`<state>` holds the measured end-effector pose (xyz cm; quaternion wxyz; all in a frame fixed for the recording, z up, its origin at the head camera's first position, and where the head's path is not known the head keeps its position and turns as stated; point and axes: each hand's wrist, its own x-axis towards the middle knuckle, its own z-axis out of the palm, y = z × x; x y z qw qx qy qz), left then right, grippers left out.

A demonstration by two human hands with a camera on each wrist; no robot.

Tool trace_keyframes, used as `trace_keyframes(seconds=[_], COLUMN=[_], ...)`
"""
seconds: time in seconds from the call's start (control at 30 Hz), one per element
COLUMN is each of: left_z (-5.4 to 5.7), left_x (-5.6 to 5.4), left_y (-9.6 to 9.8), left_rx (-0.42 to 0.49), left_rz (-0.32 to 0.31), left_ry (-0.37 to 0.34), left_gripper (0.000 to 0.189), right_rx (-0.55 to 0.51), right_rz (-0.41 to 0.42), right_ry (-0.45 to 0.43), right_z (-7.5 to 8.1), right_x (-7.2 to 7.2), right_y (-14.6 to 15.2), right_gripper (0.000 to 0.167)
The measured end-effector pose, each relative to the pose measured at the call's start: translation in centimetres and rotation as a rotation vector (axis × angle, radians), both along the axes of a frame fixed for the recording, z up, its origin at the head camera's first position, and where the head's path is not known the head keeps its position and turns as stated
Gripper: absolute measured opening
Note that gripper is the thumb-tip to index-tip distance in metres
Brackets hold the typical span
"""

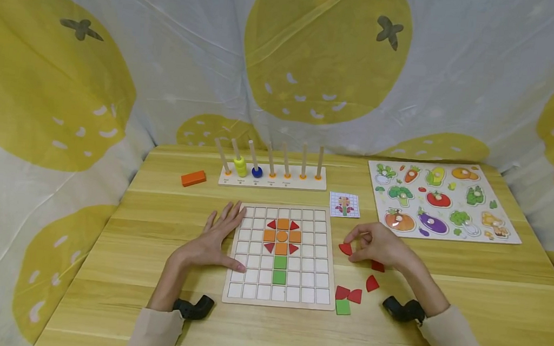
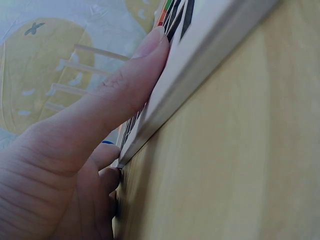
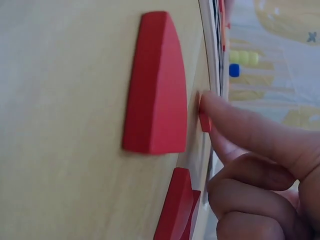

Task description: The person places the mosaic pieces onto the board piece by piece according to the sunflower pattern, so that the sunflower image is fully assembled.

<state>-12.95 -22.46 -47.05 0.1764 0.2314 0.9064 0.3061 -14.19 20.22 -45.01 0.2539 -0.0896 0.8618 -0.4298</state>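
A wooden grid board (image 1: pixel 313 304) lies flat before me. Orange tiles, an orange disc and red triangles form a flower at its centre, above two green squares (image 1: pixel 279 277). My left hand (image 1: pixel 208 243) rests with fingers spread at the board's left edge, its thumb lying over the rim. Right of the board, my right hand (image 1: pixel 381 247) pinches a red quarter-circle tile (image 1: pixel 345 249) between thumb and forefinger. Several loose red tiles (image 1: pixel 372 283) lie below that hand, beside a green square tile (image 1: pixel 343 307). One red tile (image 3: pixel 162 85) looms close in the right wrist view.
A small pattern card (image 1: pixel 345 205) lies at the board's upper right. Behind stands a pegged rack (image 1: pixel 300 183) with yellow and blue beads. An orange block (image 1: pixel 193 178) sits to its left, and a vegetable puzzle board (image 1: pixel 449 222) at the back right.
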Motion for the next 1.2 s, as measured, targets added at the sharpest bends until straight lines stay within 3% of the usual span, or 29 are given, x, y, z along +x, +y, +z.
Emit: trace_keyframes(seconds=[0.23,0.5,0.6,0.77,1.2], left_z=[-0.16,-0.03,-0.05,-0.06,0.02], left_x=[0.04,0.13,0.1,0.07,0.0], left_y=[-0.02,0.05,0.04,-0.04,0.06], left_rx=[0.013,0.011,0.01,0.007,-0.003], left_rz=[-0.003,-0.004,-0.006,-0.005,-0.007], left_ry=[0.005,0.004,0.006,0.011,0.01], left_gripper=[0.138,0.137,0.137,0.136,0.137], right_rx=[0.032,-0.077,-0.086,-0.056,0.036], right_rz=[0.003,0.052,0.069,0.062,0.013], right_ry=[0.004,-0.021,-0.023,0.0,0.026], right_z=[0.11,0.07,-0.07,-0.18,-0.02], right_x=[0.11,0.29,0.27,0.14,0.05], right_y=[0.01,-0.18,-0.34,-0.42,-0.28], right_gripper=[0.03,0.04,0.035,0.027,0.024])
